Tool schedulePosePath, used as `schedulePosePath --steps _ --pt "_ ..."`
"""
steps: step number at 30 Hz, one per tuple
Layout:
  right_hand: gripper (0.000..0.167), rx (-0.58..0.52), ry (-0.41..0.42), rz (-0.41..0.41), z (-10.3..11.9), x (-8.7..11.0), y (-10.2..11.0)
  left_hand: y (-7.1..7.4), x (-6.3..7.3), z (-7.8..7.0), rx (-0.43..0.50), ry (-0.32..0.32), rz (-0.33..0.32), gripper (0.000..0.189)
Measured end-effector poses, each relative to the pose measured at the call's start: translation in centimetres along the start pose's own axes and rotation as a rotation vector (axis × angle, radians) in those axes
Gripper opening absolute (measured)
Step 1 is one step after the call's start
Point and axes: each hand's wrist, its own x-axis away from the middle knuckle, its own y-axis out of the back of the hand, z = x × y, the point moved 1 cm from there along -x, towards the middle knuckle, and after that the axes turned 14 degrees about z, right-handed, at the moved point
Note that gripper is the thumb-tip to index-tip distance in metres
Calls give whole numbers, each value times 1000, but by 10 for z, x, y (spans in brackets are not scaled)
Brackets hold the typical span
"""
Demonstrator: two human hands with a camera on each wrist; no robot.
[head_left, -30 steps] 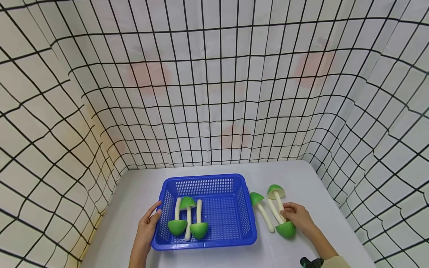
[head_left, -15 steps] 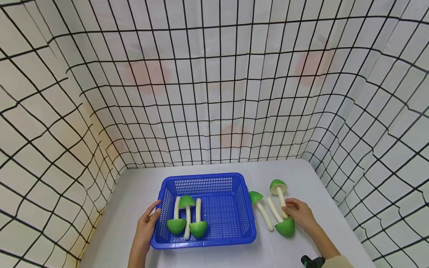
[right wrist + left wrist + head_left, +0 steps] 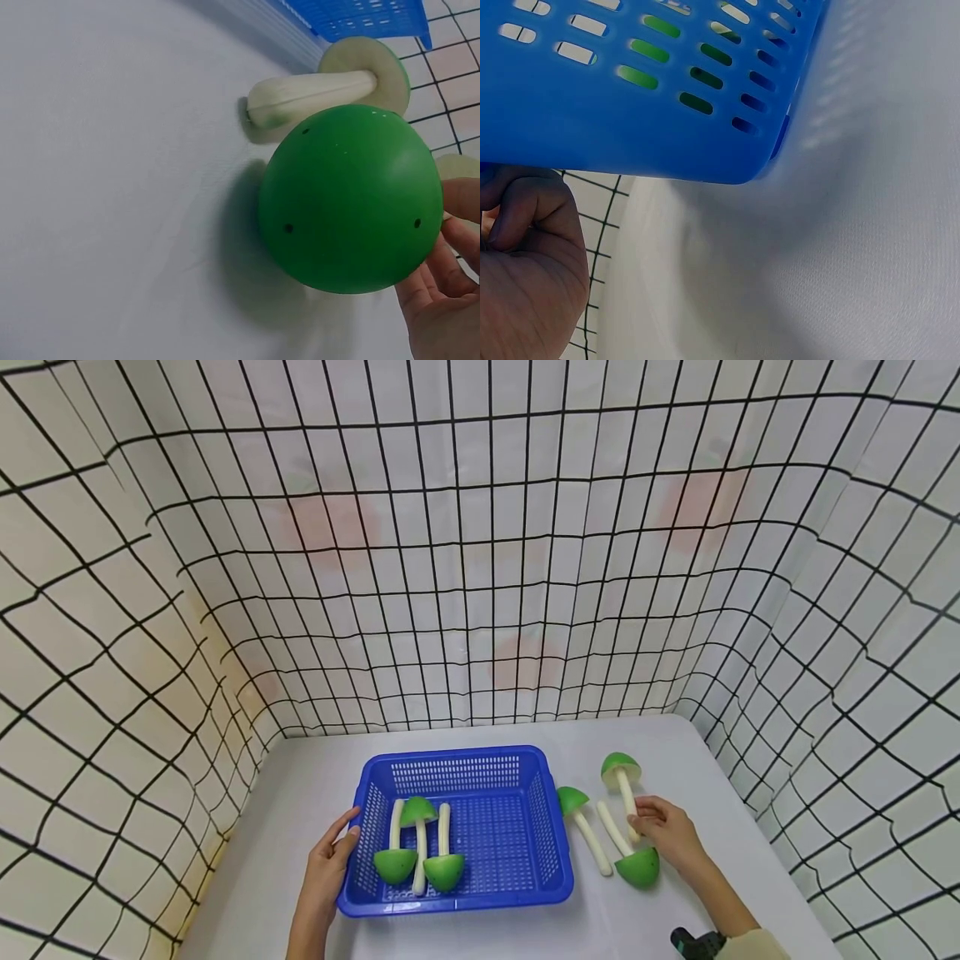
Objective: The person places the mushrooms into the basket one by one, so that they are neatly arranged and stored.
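Note:
A blue plastic basket with slotted walls sits on the table. Inside lie three toy mushrooms with green caps and white stems, the middle mushroom pointing cap-away. My left hand grips the basket's left rim; the left wrist view shows its curled fingers under the edge. To the right of the basket, my right hand pinches the stem of another toy mushroom, its cap pointing away from me. Just below it lies a mushroom with its cap toward me, which partly hides my hand in the right wrist view.
One more toy mushroom lies close along the basket's right wall. White table cloth spreads around everything. A black grid net stands over white sheets at the back and both sides.
My right hand has moved the pinched mushroom slightly away from me, apart from the stem of the mushroom beside it. My left hand stays on the basket rim.

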Motion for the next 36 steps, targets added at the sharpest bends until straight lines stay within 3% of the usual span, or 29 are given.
schedulePosePath --steps 13,26,36 --pt "48 -34 53 -3 11 0 1 -1 5 2 -12 21 -1 50" --pt "50 -77 121 -18 31 2 -6 0 1 -2 -10 9 4 52" --pt "44 -105 161 -9 48 2 -17 0 1 -1 -16 14 -4 52"
